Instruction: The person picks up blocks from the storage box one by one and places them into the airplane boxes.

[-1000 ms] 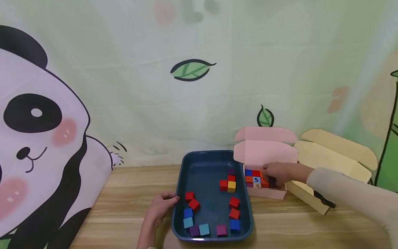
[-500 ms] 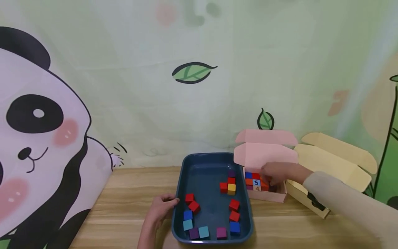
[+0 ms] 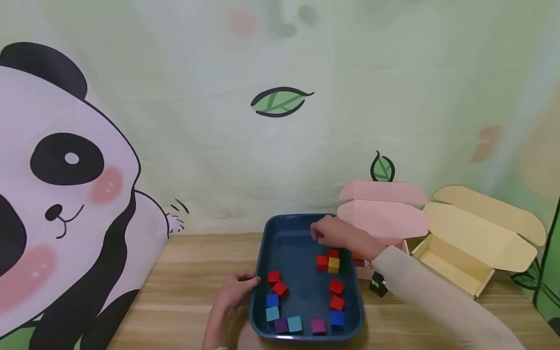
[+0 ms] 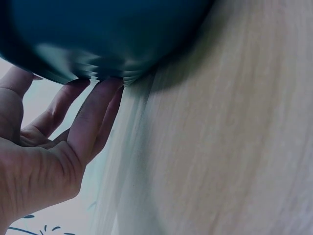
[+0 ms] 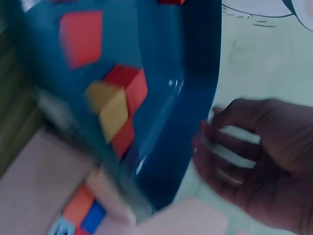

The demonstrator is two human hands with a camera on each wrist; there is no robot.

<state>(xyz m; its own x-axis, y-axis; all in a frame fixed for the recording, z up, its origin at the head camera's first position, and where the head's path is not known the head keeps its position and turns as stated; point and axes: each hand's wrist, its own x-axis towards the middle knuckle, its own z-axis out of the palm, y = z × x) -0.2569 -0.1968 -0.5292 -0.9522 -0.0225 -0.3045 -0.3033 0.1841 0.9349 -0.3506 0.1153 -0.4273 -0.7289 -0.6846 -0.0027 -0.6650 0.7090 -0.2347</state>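
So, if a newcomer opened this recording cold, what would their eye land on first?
Probably the big cartoon panda filling the left of the backdrop. Next, the dark blue tray on the wooden table, dotted with colourful blocks, with the left hand at its left rim and the right hand over its far end. The open pink box and yellow box stand out on the right.

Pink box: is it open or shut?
Open: the pink box has its lid flipped back, and a blue block shows inside.

The table [image 3: 192,272] bears a tray [image 3: 299,291], yellow box [image 3: 479,231] and, seemingly, pink box [image 3: 385,217].
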